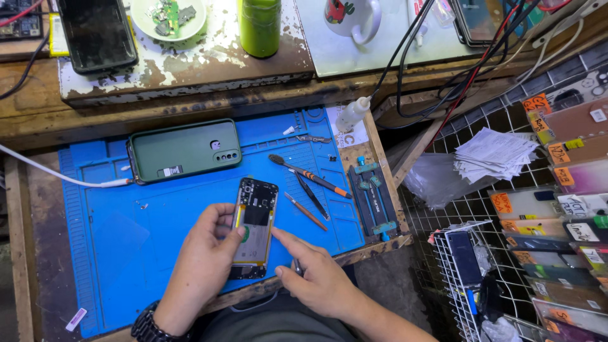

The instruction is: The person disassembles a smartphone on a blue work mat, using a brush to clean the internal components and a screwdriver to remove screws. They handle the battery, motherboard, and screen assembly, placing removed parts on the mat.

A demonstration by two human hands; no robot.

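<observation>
The left hand (206, 253), with a dark watch (147, 328) on its wrist, is closest to us. Its fingers curl around the left side of an opened phone (254, 227) and hold it steady. The right hand (313, 278) is just beside the phone's right edge. Its first finger points at the phone and touches it, and the other fingers are curled over a small metal tool (297, 266). I cannot tell what kind of tool it is.

The phone has no back, so its little parts are bare. It sits near the front edge of the counter (38, 114), so it could slide off if the left hand lets go. A hard push with the finger or the tool might scratch or bend the soft parts inside.

Under the hands lies a blue mat (158, 215). Past the hands, further up the mat, rests a green phone cover (183, 150), with a white cable (57, 174) beside it. To the right of the hands lie a brush (307, 175), thin picks and a metal clamp (373, 199).

Further away stand a green bottle (259, 25), a white bowl (168, 18) of bits and a white mug (351, 19). Far right of the hands, wire racks hold many phone cases (557, 247).
</observation>
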